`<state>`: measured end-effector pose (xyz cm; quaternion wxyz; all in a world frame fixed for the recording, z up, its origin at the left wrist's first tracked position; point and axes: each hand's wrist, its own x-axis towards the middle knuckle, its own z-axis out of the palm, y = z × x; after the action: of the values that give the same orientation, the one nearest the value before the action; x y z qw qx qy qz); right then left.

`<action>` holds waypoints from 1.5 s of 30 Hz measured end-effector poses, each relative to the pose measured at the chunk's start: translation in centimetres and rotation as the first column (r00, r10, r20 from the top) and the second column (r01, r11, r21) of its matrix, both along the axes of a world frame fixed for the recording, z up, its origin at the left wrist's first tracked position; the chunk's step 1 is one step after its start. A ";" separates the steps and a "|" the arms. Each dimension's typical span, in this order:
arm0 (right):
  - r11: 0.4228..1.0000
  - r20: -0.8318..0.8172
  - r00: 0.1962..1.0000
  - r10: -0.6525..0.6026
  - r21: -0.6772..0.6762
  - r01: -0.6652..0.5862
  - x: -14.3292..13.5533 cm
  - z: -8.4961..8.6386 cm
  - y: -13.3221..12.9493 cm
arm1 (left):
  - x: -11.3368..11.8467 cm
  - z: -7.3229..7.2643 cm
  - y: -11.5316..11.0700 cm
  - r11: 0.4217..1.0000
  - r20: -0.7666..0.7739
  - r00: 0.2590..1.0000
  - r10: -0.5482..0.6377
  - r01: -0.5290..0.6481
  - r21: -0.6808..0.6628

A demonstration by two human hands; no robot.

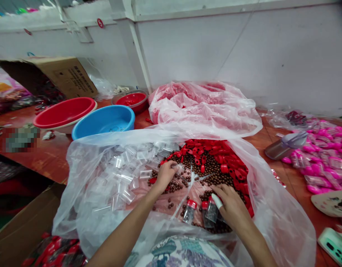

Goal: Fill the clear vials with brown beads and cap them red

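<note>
My left hand is closed around a small clear plastic container, partly hidden by the fingers, above a spread of brown beads. To the right, my right hand, with a white covering on one digit, reaches over more beads with its fingers apart. Just below it lie several small clear containers with red caps, dark inside. Empty clear containers are heaped on the left of a translucent plastic sheet. Loose red caps are piled along the right and back.
Behind the sheet stand a blue basin, a red basin and a plastic bag of red pieces. Pink items, a lidded cup and a phone-like green object lie right. An open cardboard box stands back left.
</note>
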<state>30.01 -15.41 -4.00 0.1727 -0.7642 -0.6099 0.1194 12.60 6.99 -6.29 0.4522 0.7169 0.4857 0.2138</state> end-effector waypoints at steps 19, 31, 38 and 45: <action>0.999 -0.054 0.998 0.013 0.043 -0.011 0.1 -0.9 0.0 | 4.1 -2.3 0.1 0.988 0.194 0.976 0.094 -0.069 -0.136; 0.996 -0.069 0.997 -0.029 0.084 0.035 0.2 -0.6 -0.4 | 3.7 -2.6 0.7 0.954 0.312 0.937 0.158 -0.063 -0.295; 0.994 -0.085 0.996 -0.015 0.110 0.024 0.1 -1.2 -0.1 | 4.1 -2.0 -0.2 0.869 0.440 0.871 0.219 0.031 -0.495; 0.986 -0.074 0.996 -0.041 0.160 0.052 0.0 -0.6 0.0 | 3.8 -0.2 -1.9 0.745 0.532 0.807 0.256 0.185 -0.640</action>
<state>30.01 -15.44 -4.63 0.2583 -0.7570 -0.5930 0.0923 16.45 5.04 -6.45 0.8001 0.3947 0.3785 0.2467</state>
